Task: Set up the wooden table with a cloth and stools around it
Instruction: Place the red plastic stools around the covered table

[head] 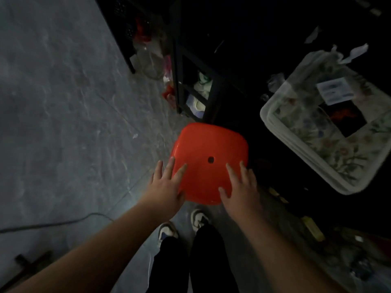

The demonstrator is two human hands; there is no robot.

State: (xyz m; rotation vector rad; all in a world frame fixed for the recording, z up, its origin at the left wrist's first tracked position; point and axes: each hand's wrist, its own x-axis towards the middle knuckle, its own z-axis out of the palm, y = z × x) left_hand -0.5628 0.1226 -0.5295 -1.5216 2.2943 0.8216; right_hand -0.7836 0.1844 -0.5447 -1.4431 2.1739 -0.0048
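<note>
The grey floor carries an orange plastic stool beside a dark shelf. It looks light, rigid and smooth, best lifted by opposite seat edges. Left hand and right hand hover spread over its near corners, each grip open and empty.

Glossy orange plastic stool; matt grey floor.
</note>
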